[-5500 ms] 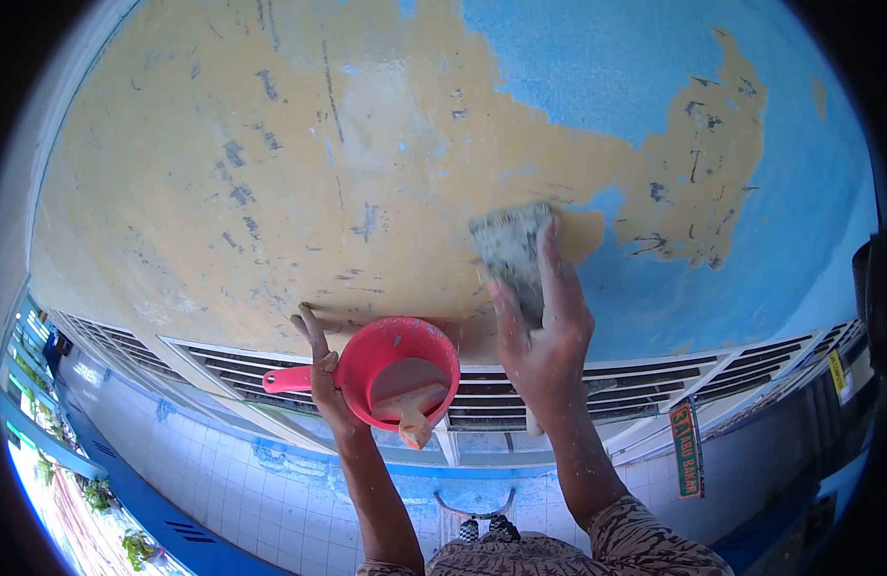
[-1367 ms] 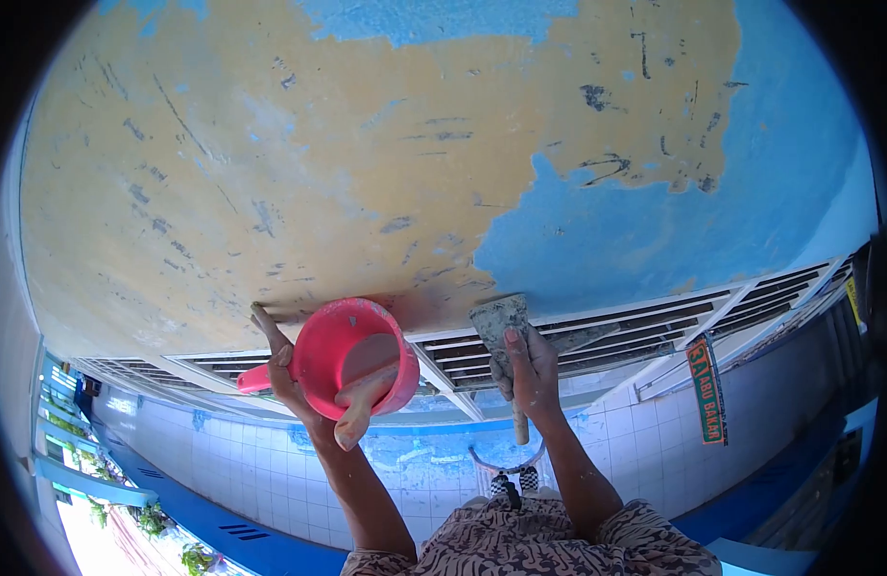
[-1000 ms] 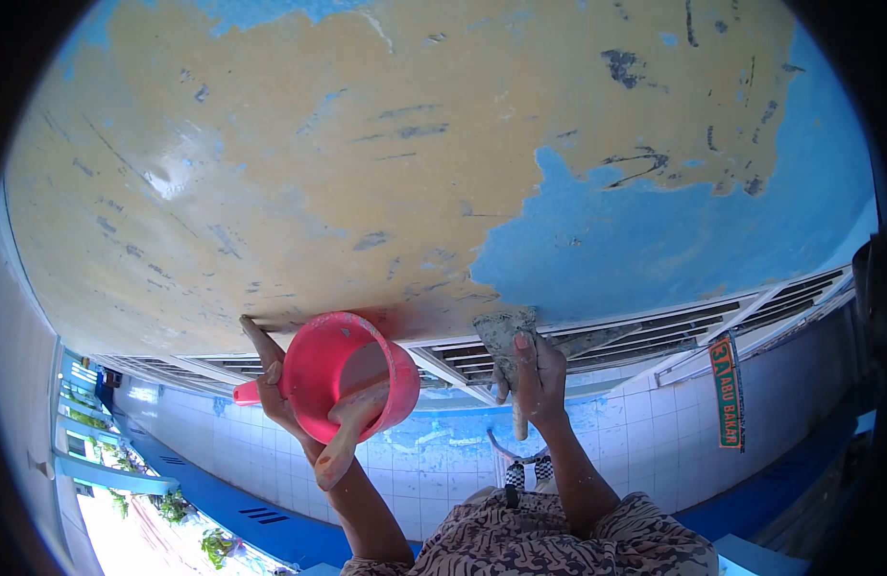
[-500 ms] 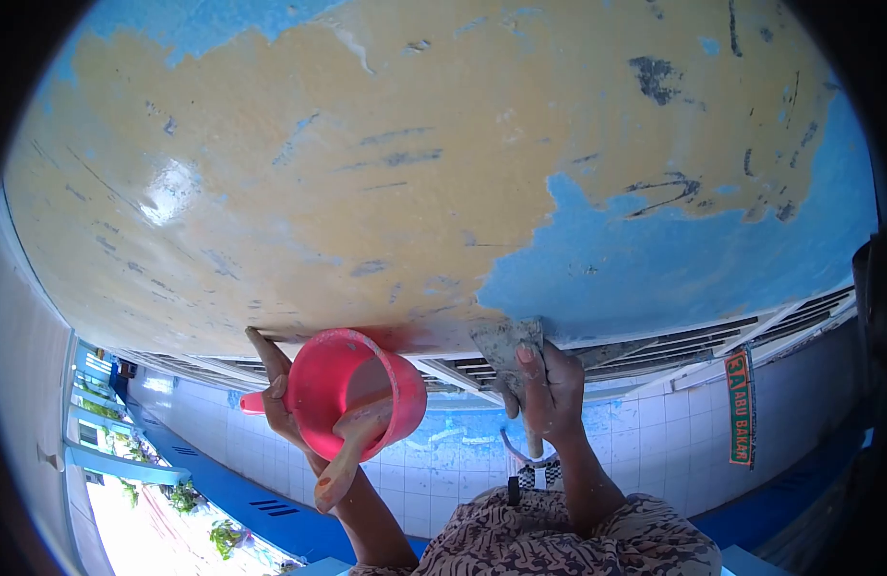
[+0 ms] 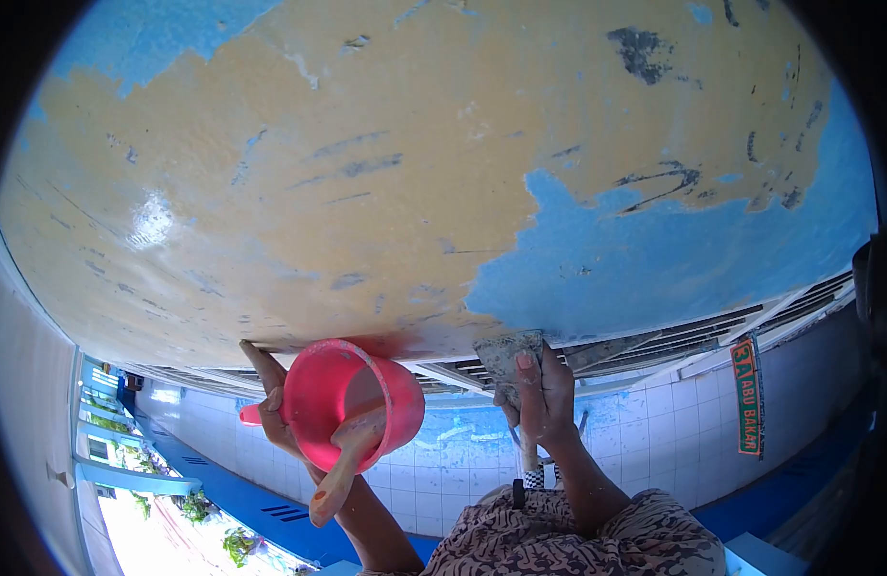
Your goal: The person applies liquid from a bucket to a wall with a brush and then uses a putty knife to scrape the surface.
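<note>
A pink plastic dipper (image 5: 405, 408) is in my left hand (image 5: 278, 418), whose fingers wrap its side near the stub handle, with one finger stretched up to the wall. Inside the dipper leans a brush (image 5: 336, 485), its wooden handle sticking out over the rim and its bristle end partly hidden. My right hand (image 5: 547, 398) grips a putty knife (image 5: 509, 353) with a grey-smeared blade, thumb pressed on the blade. That blade's edge is at the bottom of the wall (image 5: 367, 230), where blue paint borders a large tan patch with dark scrapes.
Slatted vents (image 5: 674, 350) run under the wall's lower edge. Lower down are white tiles (image 5: 626, 451) and a blue floor strip (image 5: 299, 523). A hanging sign (image 5: 747, 396) is at the right. Pillars and plants (image 5: 237, 545) stand in bright light at the left.
The view has shifted slightly, so the wall's marks sit further left. My right hand and the putty knife are a little lower in the picture. My left hand still holds the dipper.
</note>
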Demonstrator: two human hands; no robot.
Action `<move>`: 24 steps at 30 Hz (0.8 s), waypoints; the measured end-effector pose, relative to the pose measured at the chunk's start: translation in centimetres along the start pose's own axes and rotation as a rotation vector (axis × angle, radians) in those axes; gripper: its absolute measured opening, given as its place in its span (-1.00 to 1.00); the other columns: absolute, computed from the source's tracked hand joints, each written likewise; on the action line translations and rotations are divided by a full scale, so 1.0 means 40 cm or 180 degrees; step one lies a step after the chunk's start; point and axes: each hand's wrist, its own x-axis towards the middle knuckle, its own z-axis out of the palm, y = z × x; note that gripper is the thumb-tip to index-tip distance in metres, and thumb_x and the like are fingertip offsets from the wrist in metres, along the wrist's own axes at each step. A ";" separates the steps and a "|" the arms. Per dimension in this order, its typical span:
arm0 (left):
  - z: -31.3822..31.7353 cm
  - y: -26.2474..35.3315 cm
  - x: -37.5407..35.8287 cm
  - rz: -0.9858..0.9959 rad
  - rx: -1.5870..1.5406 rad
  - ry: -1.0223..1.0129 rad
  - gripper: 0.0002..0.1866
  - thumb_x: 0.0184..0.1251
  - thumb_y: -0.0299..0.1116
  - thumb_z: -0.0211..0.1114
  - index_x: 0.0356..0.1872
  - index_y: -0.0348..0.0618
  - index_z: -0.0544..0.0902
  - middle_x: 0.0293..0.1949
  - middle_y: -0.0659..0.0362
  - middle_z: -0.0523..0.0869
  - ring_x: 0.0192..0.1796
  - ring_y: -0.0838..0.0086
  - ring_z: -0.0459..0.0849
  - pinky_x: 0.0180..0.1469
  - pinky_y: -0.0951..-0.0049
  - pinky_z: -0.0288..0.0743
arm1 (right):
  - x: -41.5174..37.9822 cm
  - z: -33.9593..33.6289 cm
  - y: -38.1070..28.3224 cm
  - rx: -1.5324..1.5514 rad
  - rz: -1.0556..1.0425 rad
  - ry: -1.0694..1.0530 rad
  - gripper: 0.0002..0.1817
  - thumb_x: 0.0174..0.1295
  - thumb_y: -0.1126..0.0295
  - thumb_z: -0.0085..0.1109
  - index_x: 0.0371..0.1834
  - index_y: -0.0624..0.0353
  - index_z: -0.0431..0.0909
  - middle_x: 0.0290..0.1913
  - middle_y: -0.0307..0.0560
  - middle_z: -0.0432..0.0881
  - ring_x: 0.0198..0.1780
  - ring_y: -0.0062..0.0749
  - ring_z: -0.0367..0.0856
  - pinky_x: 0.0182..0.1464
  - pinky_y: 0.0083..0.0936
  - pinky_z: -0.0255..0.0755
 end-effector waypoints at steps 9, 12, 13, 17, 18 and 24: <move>-0.013 0.004 0.004 -0.0021 0.0003 0.0005 -0.17 0.34 -0.10 -0.08 0.67 -0.01 0.01 0.51 0.09 0.28 0.36 0.32 0.41 0.43 0.32 0.24 | 0.006 0.005 -0.008 -0.0115 -0.0045 -0.0190 -0.64 0.61 0.23 -0.08 -0.02 0.38 0.51 -0.59 -0.15 0.61 -0.65 -0.62 0.54 -0.59 -0.58 0.40; -0.009 0.004 0.012 -0.0007 -0.0010 0.0000 -0.17 0.34 -0.10 -0.08 0.67 -0.01 0.01 0.51 0.09 0.28 0.36 0.32 0.41 0.43 0.32 0.24 | 0.026 0.007 -0.025 -0.0485 -0.0439 -0.0217 -0.67 0.60 0.27 -0.05 -0.04 0.39 0.52 -0.58 -0.14 0.62 -0.63 -0.58 0.59 -0.58 -0.56 0.43; -0.012 0.004 0.005 0.0016 -0.0014 0.0011 -0.17 0.34 -0.10 -0.08 0.67 -0.01 0.01 0.51 0.09 0.28 0.36 0.32 0.41 0.43 0.32 0.25 | 0.024 0.004 -0.028 -0.0446 -0.0349 -0.0206 -0.68 0.59 0.27 -0.04 -0.05 0.40 0.52 -0.59 -0.13 0.62 -0.63 -0.57 0.60 -0.58 -0.56 0.43; -0.008 -0.001 -0.008 0.0036 0.0013 0.0021 -0.17 0.34 -0.10 -0.08 0.67 -0.01 0.01 0.50 0.09 0.29 0.35 0.32 0.42 0.42 0.32 0.25 | 0.013 0.002 -0.026 -0.0333 -0.0244 -0.0143 -0.69 0.58 0.28 -0.02 -0.10 0.39 0.52 -0.60 -0.12 0.62 -0.62 -0.54 0.63 -0.60 -0.56 0.43; -0.005 -0.002 -0.008 0.0033 0.0007 0.0023 -0.17 0.34 -0.10 -0.08 0.67 -0.01 0.01 0.50 0.09 0.29 0.35 0.32 0.42 0.42 0.32 0.25 | 0.020 0.001 -0.033 -0.0347 -0.0319 -0.0252 -0.68 0.58 0.28 -0.01 -0.14 0.39 0.53 -0.61 -0.14 0.61 -0.64 -0.55 0.61 -0.60 -0.56 0.43; -0.004 0.003 0.011 0.0035 0.0072 0.0045 -0.17 0.34 -0.10 -0.08 0.67 -0.01 0.00 0.50 0.09 0.29 0.35 0.33 0.42 0.41 0.32 0.26 | 0.028 -0.002 -0.021 -0.0215 -0.0552 -0.0093 -0.68 0.58 0.30 -0.02 -0.21 0.39 0.52 -0.66 -0.16 0.58 -0.68 -0.55 0.58 -0.62 -0.56 0.41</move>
